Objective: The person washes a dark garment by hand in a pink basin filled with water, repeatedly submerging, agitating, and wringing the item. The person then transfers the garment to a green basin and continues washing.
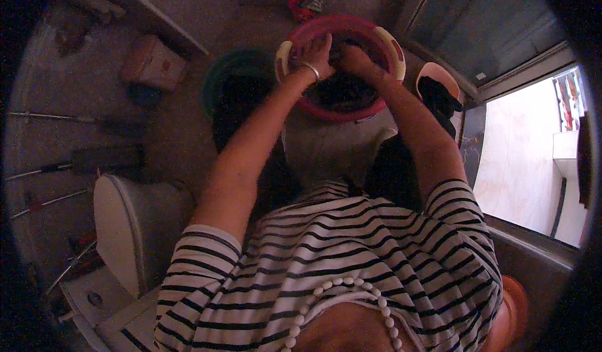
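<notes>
A red plastic tub [339, 116] with pale yellow handles sits in front of me. Dark wet-looking cloth [348, 93] fills its lower part. Over the left side of the tub is my left hand [316, 56], a bracelet on its wrist, thumb raised and fingers spread; whatever lies under the palm is hidden. My right hand [356, 60] reaches in beside it, its fingers curled into the dark cloth. The dim light blurs the fingertips of both hands.
Left of the tub stands a green basin [211, 81] with dark contents. A pink container [439, 72] with dark cloth over its rim is on the right. A white toilet [115, 234], a lidded bin [155, 65] and several long-handled tools [106, 159] line the left; a bright opening [517, 159] lies right.
</notes>
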The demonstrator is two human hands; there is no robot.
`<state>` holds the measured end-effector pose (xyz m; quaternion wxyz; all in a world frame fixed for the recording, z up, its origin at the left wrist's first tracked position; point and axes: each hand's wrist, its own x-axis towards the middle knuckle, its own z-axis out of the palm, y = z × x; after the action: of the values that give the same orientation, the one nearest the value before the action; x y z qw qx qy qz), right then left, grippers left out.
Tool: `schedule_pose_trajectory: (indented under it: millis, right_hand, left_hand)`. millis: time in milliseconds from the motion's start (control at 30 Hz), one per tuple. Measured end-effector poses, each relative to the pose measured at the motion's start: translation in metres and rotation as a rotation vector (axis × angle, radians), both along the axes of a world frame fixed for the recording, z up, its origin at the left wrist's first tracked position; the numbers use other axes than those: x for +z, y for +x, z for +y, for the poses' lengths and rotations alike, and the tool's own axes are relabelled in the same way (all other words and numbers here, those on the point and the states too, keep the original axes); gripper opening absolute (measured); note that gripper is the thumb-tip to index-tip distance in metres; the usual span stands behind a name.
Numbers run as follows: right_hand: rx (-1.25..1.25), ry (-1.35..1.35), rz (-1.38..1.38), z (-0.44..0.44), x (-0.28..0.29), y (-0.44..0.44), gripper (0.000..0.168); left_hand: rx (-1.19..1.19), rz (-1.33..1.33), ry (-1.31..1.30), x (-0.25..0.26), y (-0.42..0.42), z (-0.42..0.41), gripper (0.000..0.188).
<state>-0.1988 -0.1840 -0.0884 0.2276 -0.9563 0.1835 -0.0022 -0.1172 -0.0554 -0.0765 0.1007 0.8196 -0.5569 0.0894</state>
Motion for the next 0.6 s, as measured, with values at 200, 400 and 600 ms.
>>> schedule_pose_trajectory:
  millis: [200, 400, 600]
  right_hand:
    - [0.466, 0.297, -0.479, 0.019, 0.103, -0.017, 0.063]
    - [0.335, 0.514, -0.554, 0.027, 0.117, -0.039, 0.084]
    - [0.247, 0.685, -0.601, 0.047, 0.063, -0.033, 0.095]
  left_hand:
    - [-0.332, 0.385, -0.321, 0.060, 0.009, 0.008, 0.098]
    - [-0.146, 0.722, -0.322, 0.075, 0.031, 0.006, 0.056]
    - [-0.103, 0.811, -0.728, 0.121, 0.002, 0.019, 0.039]
